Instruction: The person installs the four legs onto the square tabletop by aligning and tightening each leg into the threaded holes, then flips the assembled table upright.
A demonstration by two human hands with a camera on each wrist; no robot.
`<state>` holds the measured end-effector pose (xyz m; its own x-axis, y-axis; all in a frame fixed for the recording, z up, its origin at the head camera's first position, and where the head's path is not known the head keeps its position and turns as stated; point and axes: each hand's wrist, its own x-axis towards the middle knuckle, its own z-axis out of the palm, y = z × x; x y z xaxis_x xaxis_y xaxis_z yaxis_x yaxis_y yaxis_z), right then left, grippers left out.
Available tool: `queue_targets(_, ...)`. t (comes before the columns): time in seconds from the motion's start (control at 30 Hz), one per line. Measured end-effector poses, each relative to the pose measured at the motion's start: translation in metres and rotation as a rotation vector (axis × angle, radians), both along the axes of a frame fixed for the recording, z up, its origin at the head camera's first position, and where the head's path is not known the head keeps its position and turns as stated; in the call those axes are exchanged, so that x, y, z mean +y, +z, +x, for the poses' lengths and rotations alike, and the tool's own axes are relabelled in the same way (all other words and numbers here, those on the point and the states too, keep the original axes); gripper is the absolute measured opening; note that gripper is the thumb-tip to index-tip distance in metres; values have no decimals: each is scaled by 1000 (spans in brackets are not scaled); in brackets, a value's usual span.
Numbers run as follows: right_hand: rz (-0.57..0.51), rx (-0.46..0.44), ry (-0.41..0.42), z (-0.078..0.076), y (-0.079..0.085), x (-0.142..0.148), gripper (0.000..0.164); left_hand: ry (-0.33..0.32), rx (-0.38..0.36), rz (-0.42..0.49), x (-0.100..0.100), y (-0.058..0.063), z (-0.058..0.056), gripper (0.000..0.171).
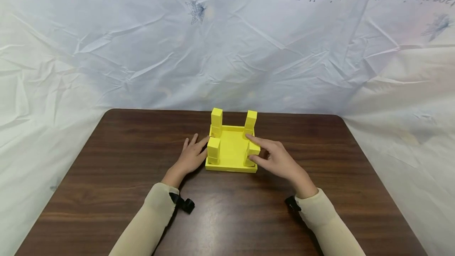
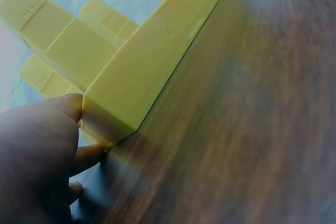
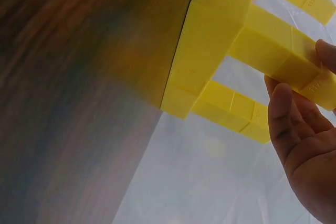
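Observation:
A square yellow tray point(image 1: 231, 168) with a low rim lies on the table, with a stack of yellow blocks rising at each corner. My left hand point(image 1: 192, 155) is at the tray's left side, fingers spread; its thumb and a fingertip touch the corner of the tray wall point(image 2: 126, 85) in the left wrist view. My right hand point(image 1: 279, 161) holds the upper part of the near right stack point(image 1: 254, 150) between thumb and fingers. Raised digits mark that top block point(image 3: 315, 85) in the right wrist view. The near left stack point(image 1: 213, 149) stands beside my left fingertips.
The far left stack point(image 1: 216, 118) stands upright and the far right stack point(image 1: 251, 119) leans slightly in the head view. Under everything is a dark wood-grain table point(image 1: 142, 137). A creased white sheet with printed lettering point(image 1: 227, 50) hangs behind it and along the sides.

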<state>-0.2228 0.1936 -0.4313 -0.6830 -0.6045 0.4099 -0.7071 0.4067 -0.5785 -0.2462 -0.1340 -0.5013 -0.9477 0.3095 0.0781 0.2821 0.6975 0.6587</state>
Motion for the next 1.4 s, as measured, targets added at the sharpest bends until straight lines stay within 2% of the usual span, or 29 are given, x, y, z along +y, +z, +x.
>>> queue_targets(0.23, 57, -61, -101, 3, -3, -2, 69, 4, -3, 8, 2, 1, 3, 60)
queue_targets(0.33, 51, -103, -114, 5, -4, -2, 53, 3, -1, 10, 2, 0, 5, 61)
queue_targets(0.5, 17, -120, -77, 3, -4, 2, 30, -9, 21, 22, 2, -1, 6, 58)
queue_targets(0.73, 32, -110, -67, 2, -3, 11, 29, -44, 58, 20, 5, 0, 10, 49)
queue_targets(1.03, 16, -58, -80, 5, -6, 12, 25, -43, 73, 20, 10, 2, 13, 40)
queue_targets(1.27, 32, -27, -107, 7, -4, 11, 24, -53, 123, 23, 12, 3, 14, 18)
queue_targets(1.4, 58, -25, -117, 9, -3, 9, 27, -45, 116, 35, 12, 2, 15, 19)
